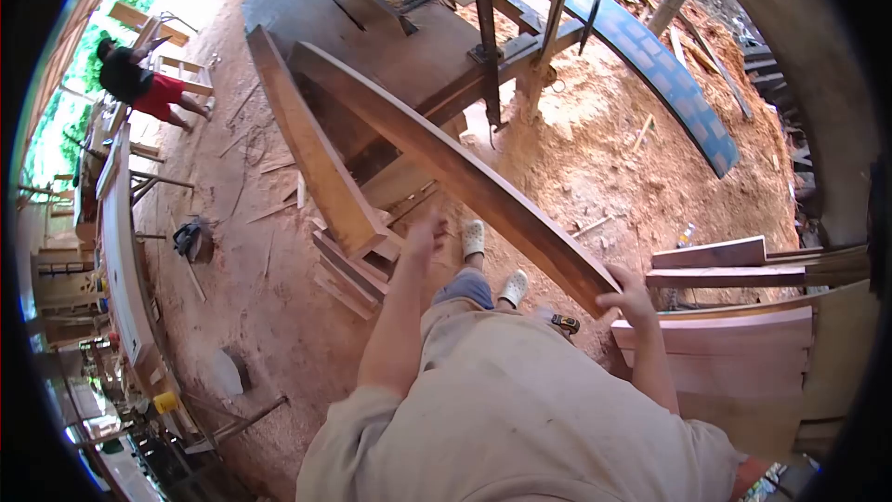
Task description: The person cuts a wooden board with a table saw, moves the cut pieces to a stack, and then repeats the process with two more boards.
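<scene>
A long, dark-edged wooden plank [474, 177] slants from the workbench [400, 65] down toward me on the right. My right hand [632, 299] is closed around its near end, thumb and fingers over the edge. My left hand [426, 236] hangs in the air with nothing in it, its fingers loosely apart. Just left of that hand is the near end of a second wooden plank [321, 163], whose far end rests against the bench; the hand looks apart from it. Below this end, several shorter wood pieces [348, 274] lie stacked.
Pale wide boards [725, 344] stand at my right. A blue-patterned curved panel [669, 74] lies beyond the bench's clamps [485, 37]. A yellow-black tool [564, 323] is near my feet. Left are a dark bag-like object [192, 240], a long bench [121, 251] and another person [139, 79].
</scene>
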`<action>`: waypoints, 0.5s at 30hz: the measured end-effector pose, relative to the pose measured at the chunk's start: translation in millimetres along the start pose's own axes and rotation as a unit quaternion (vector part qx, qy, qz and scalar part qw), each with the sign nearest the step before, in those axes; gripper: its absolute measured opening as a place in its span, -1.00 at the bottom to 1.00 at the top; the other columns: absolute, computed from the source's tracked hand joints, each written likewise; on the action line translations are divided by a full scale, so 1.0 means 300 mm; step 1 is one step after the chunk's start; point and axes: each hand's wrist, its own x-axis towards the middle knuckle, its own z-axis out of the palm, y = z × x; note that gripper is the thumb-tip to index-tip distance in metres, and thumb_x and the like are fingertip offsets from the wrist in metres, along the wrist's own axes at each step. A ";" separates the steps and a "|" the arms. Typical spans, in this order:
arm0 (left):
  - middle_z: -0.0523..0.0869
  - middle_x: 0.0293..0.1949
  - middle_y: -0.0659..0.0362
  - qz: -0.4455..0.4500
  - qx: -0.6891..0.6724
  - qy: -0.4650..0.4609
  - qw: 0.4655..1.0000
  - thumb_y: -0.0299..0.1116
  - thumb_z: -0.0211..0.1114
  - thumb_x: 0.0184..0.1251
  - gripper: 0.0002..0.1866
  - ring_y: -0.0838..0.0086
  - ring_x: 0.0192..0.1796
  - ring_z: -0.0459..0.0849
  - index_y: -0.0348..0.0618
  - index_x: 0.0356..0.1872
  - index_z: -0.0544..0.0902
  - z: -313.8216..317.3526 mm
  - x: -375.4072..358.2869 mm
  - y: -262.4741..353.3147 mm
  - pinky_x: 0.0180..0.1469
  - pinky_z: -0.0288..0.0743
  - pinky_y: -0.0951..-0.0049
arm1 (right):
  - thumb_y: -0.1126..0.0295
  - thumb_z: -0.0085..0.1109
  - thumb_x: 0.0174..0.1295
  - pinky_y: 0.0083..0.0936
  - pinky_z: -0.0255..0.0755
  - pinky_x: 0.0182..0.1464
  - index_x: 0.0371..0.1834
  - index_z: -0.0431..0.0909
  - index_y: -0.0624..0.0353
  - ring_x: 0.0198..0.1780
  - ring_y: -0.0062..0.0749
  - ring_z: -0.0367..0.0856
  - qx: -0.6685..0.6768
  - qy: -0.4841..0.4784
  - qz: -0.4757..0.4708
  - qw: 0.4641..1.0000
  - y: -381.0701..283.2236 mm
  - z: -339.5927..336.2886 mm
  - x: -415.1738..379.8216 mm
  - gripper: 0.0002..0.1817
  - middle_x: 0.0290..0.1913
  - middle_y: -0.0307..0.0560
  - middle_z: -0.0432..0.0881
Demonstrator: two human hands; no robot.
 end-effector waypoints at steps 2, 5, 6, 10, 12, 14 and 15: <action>0.70 -0.25 0.18 -0.011 -0.148 -0.002 0.989 0.32 0.14 0.41 -0.39 0.48 -0.33 0.58 -0.06 -0.01 0.67 0.030 0.124 0.135 -0.30 0.45 0.40 | 0.42 0.57 -0.34 -0.46 0.38 0.22 0.19 0.55 0.28 0.11 -0.32 0.57 -0.103 0.058 0.008 0.993 0.028 -0.101 -0.106 -0.17 -0.01 -0.10 0.64; 0.69 -0.14 0.19 0.037 -0.272 0.102 0.956 0.36 -0.01 0.47 -0.36 0.46 -0.26 0.62 0.03 0.15 0.59 0.132 0.114 0.386 -0.17 0.53 0.36 | 0.51 0.60 -0.41 -0.43 0.37 0.27 0.15 0.56 0.25 0.18 -0.28 0.51 -0.307 0.174 -0.008 0.936 -0.069 -0.131 -0.234 -0.18 0.00 -0.07 0.54; 0.69 -0.12 0.17 0.068 -0.270 0.091 0.956 0.38 -0.09 0.48 -0.34 0.42 -0.21 0.64 0.05 0.17 0.56 0.146 0.120 0.428 -0.10 0.55 0.31 | 0.57 0.58 -0.41 -0.42 0.37 0.29 0.11 0.56 0.24 0.18 -0.26 0.49 -0.296 0.221 0.010 0.929 -0.063 -0.149 -0.265 -0.21 0.00 -0.08 0.50; 0.69 -0.07 0.07 0.163 -0.386 -0.035 0.907 0.56 -0.24 0.35 -0.16 0.19 0.03 0.66 0.05 0.14 0.58 0.080 0.345 0.406 0.07 0.59 0.07 | 0.75 0.40 -0.44 -0.44 0.37 0.30 0.06 0.57 0.26 0.16 -0.23 0.52 -0.268 0.335 0.025 0.903 0.051 -0.275 -0.342 -0.25 -0.02 -0.09 0.52; 0.68 -0.07 0.05 0.115 -0.440 -0.114 0.883 0.62 -0.29 0.28 -0.07 0.11 0.06 0.65 -0.04 0.02 0.65 0.047 0.419 0.368 0.17 0.54 0.03 | 0.76 0.35 -0.43 -0.41 0.37 0.33 0.06 0.57 0.26 0.19 -0.21 0.52 -0.271 0.373 0.056 0.886 0.086 -0.300 -0.328 -0.26 0.02 -0.06 0.54; 0.67 -0.11 0.08 0.080 -0.471 -0.131 0.869 0.72 -0.21 0.13 -0.02 0.14 -0.02 0.63 -0.04 -0.04 0.64 0.070 0.411 0.374 0.16 0.52 0.06 | 0.74 0.35 -0.41 -0.39 0.37 0.34 0.08 0.56 0.27 0.21 -0.19 0.51 -0.288 0.395 0.067 0.870 0.111 -0.309 -0.295 -0.26 0.05 -0.03 0.55; 0.66 -0.11 0.09 0.073 -0.484 -0.198 0.849 0.75 -0.19 0.06 0.00 0.17 -0.04 0.62 -0.03 -0.05 0.63 0.050 0.439 0.349 0.16 0.52 0.07 | 0.72 0.35 -0.38 -0.38 0.38 0.35 0.10 0.56 0.29 0.23 -0.18 0.50 -0.311 0.400 0.069 0.859 0.139 -0.321 -0.268 -0.26 0.07 0.00 0.55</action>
